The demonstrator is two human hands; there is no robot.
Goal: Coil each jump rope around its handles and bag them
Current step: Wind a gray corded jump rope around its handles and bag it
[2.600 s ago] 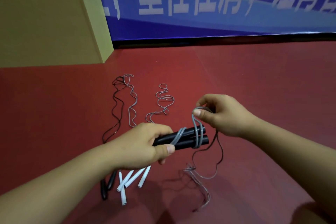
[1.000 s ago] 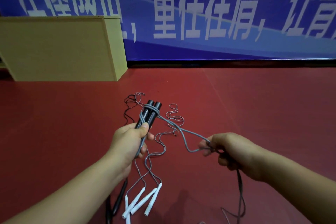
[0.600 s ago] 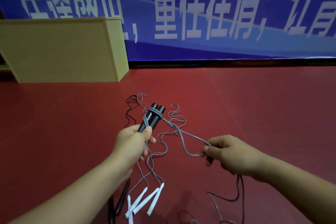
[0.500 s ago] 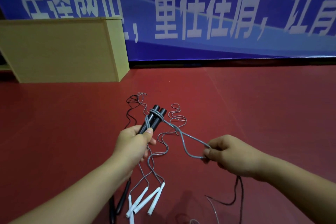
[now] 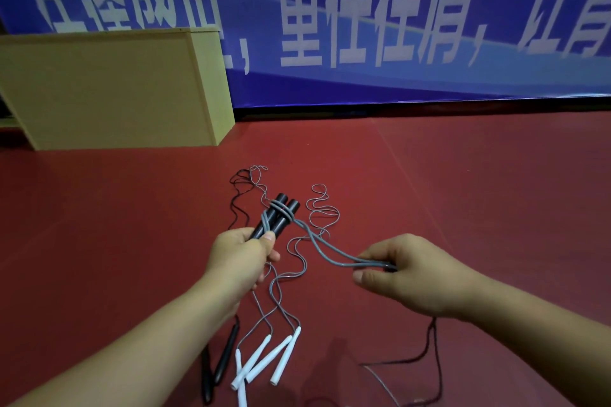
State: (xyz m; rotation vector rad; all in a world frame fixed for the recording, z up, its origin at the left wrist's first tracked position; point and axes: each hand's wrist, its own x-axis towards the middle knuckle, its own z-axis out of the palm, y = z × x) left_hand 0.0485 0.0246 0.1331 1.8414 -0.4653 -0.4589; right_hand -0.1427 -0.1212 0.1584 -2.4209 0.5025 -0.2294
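Observation:
My left hand (image 5: 239,258) grips two black handles (image 5: 277,215) held side by side, their far ends pointing away from me. A grey rope (image 5: 325,249) is looped a few turns around those handles near the top. From there the doubled grey rope runs right and down to my right hand (image 5: 401,276), which pinches it between thumb and fingers. The rope's slack hangs below my right wrist and trails on the floor (image 5: 433,360).
On the red floor (image 5: 463,195) lie several white handles (image 5: 264,358) with thin grey ropes (image 5: 322,208) and two black handles (image 5: 220,363) with a black rope (image 5: 236,195). A yellow wooden box (image 5: 109,89) stands at the back left before a blue banner wall (image 5: 363,26).
My right hand has drawn the grey rope slightly right and toward me, stretching it from the handles. The left hand holds the handles in nearly the same place.

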